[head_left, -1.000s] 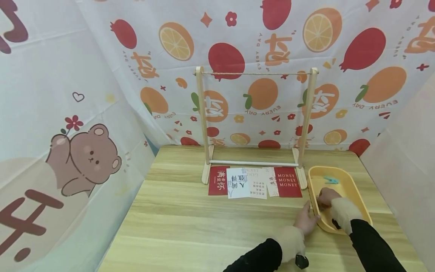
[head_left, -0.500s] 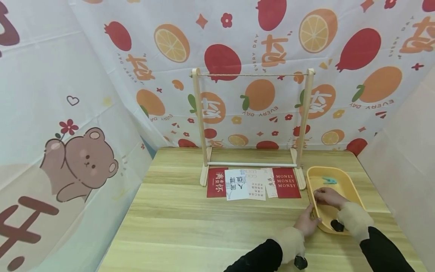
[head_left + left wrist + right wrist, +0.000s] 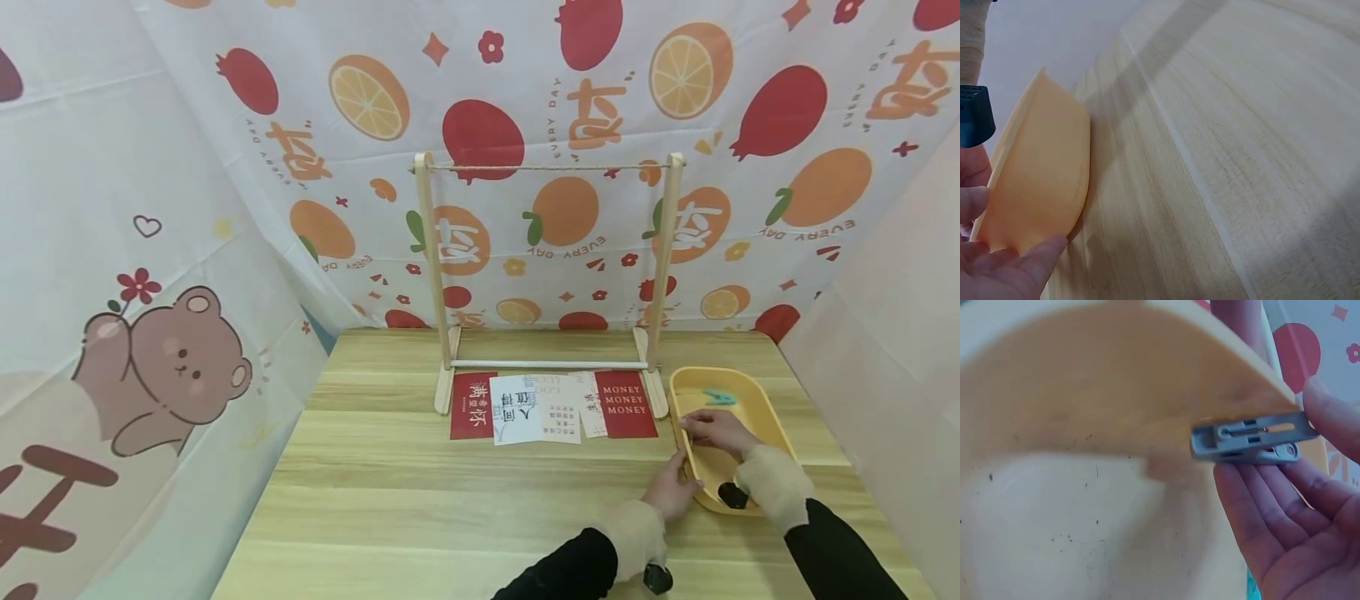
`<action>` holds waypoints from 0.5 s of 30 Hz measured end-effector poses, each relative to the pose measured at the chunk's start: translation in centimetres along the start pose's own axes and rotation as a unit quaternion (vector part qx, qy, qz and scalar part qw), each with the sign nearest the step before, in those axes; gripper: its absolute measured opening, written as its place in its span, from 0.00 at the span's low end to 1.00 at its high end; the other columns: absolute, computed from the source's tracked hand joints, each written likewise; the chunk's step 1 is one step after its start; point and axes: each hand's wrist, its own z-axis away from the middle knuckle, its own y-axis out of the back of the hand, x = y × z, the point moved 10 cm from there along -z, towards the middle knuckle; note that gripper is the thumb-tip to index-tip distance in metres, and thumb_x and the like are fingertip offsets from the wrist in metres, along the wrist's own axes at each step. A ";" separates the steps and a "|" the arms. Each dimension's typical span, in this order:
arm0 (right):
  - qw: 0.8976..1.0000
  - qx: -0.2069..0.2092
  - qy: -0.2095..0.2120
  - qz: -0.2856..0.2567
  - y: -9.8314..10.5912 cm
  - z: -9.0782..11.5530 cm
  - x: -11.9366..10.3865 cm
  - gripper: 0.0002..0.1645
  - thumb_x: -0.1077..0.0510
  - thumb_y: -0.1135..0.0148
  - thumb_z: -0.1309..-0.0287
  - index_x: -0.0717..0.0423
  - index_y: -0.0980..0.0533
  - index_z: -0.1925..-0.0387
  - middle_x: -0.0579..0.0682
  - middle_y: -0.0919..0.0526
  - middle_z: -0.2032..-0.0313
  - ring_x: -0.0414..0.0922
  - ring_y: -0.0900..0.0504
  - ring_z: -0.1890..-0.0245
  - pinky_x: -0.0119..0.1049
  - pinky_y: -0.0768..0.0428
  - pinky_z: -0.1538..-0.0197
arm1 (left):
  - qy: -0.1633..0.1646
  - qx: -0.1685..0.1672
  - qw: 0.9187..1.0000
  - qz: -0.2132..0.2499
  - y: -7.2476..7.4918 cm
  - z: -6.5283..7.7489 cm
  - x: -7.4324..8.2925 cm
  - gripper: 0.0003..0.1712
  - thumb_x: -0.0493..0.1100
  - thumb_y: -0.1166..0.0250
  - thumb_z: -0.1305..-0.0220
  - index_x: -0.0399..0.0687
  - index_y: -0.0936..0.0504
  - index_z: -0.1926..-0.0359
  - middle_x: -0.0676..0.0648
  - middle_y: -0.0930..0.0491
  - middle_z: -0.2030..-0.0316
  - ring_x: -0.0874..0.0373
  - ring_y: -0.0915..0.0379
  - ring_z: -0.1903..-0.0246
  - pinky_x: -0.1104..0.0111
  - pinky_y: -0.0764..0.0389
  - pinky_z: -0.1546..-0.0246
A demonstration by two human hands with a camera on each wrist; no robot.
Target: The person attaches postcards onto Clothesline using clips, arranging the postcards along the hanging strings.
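Inside the yellow plastic tray (image 3: 783, 433), close to its left rim, my right hand (image 3: 722, 433) pinches a grey clothespin (image 3: 1250, 439) between thumb and fingers. The right wrist view shows this clothespin lengthwise, its spring visible, near the tray's wall. A teal clothespin (image 3: 720, 397) lies on the tray floor towards the far end. My left hand (image 3: 672, 487) holds the tray at its near left corner, thumb at the rim. In the left wrist view its fingers (image 3: 1041, 259) press against the tray's outer wall, low down by the table.
Left of the tray stands a wooden frame (image 3: 662, 267) with a string (image 3: 543, 167) across its top and a white rod (image 3: 547, 364) low down. Several red and white cards (image 3: 630, 406) lie before it. Patterned cloth (image 3: 570, 217) hangs behind the wooden table (image 3: 450, 508).
My right hand has risen from deeper in the tray to its left rim, fingers now pinching the clothespin. The left hand stays at the tray's corner. The head view has shifted slightly.
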 end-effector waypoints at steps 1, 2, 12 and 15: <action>1.000 0.010 -0.001 -0.002 0.2 0.0 0.0 0.28 0.55 0.45 0.37 0.81 0.33 0.52 0.57 0.21 0.62 0.46 0.21 0.63 0.44 0.22 0.55 | 0.005 0.004 1.000 0.005 -0.1 -0.1 -0.1 0.30 0.41 0.37 0.40 0.53 0.33 0.37 0.52 0.29 0.44 0.60 0.35 0.46 0.64 0.33 0.47; 1.000 0.015 0.002 0.004 0.3 0.1 -0.1 0.28 0.55 0.45 0.37 0.81 0.33 0.52 0.58 0.22 0.62 0.46 0.22 0.63 0.43 0.22 0.56 | 0.008 0.009 1.000 0.005 -0.2 -0.2 -0.2 0.30 0.41 0.37 0.41 0.52 0.33 0.37 0.52 0.28 0.45 0.59 0.35 0.46 0.64 0.33 0.47; 0.997 0.062 0.018 0.043 0.6 0.0 -0.6 0.24 0.54 0.47 0.36 0.77 0.31 0.55 0.61 0.22 0.60 0.52 0.23 0.58 0.44 0.23 0.54 | 0.045 0.029 0.997 0.058 -0.5 -0.2 -1.0 0.31 0.42 0.38 0.42 0.47 0.34 0.37 0.45 0.30 0.44 0.50 0.36 0.44 0.57 0.35 0.45; 0.996 0.070 0.022 0.045 0.7 -0.1 -0.6 0.21 0.56 0.48 0.35 0.75 0.30 0.57 0.59 0.21 0.61 0.52 0.22 0.59 0.44 0.23 0.55 | 0.052 0.018 0.997 0.052 -0.5 -0.1 -1.3 0.31 0.44 0.38 0.40 0.48 0.36 0.36 0.44 0.29 0.44 0.50 0.35 0.45 0.57 0.34 0.46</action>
